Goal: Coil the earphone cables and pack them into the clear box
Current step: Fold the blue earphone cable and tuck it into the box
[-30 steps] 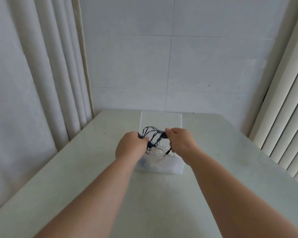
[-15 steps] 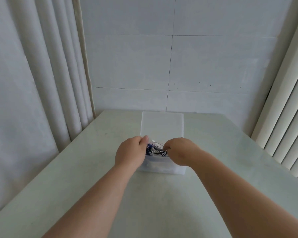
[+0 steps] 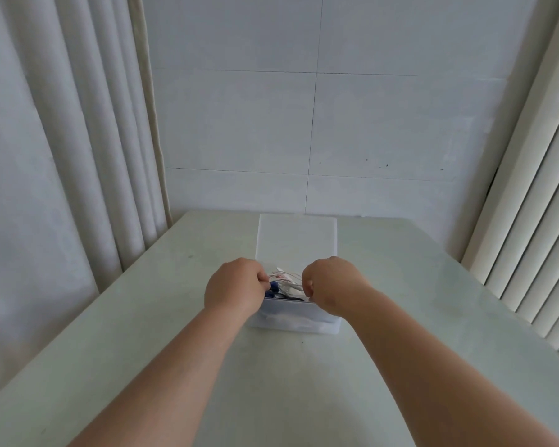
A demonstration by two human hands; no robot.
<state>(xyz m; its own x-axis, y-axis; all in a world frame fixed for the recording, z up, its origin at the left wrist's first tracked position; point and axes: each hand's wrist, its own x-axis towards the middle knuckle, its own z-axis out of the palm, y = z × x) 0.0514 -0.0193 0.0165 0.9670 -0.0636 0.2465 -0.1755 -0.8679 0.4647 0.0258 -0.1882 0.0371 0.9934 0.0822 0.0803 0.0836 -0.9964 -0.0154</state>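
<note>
The clear box (image 3: 296,319) stands on the table's middle, its lid (image 3: 297,235) raised at the back. Inside lie white earphone cables (image 3: 286,279) and, lower down, a black earphone cable (image 3: 286,296) with a blue part at its left end. My left hand (image 3: 234,287) is at the box's left edge and my right hand (image 3: 331,283) at its right edge. Both have their fingers curled down into the box at the ends of the black cable. The fingertips are hidden behind the knuckles and the box wall.
The pale green table (image 3: 175,333) runs back to a white tiled wall. White curtains (image 3: 62,156) hang along the left edge. Vertical blinds (image 3: 530,237) stand at the right.
Both hands have gone down from above the box into it, taking the black cable with them. The cable's loops, spread in the air a second ago, now lie low inside the box.
</note>
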